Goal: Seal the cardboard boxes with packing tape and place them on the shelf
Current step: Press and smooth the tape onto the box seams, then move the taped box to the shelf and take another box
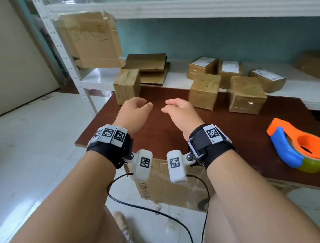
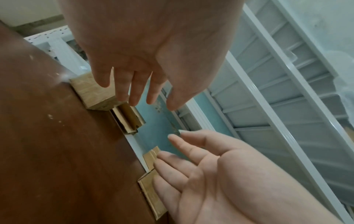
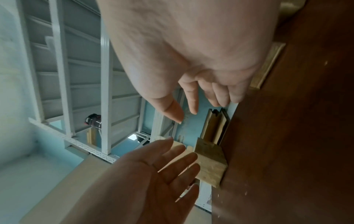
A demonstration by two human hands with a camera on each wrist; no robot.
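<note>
Left hand [image 1: 133, 112] and right hand [image 1: 179, 110] hover relaxed, empty, palms facing, above the tabletop [image 1: 175, 131]. Taped box [image 1: 127, 86] stands just beyond left fingertips; tape dispenser [image 1: 303, 148] well right.

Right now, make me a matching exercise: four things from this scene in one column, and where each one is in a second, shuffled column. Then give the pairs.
Things:
1. tape dispenser
2. flattened boxes
3. labelled boxes
4. hands

Places:
A. on the white shelf, stacked flat behind the left-hand box
B. above the middle of the brown table, holding nothing
C. at the right edge of the brown table
D. on the white shelf, to the right, white stickers on top

Pairs: 1-C, 2-A, 3-D, 4-B
</note>
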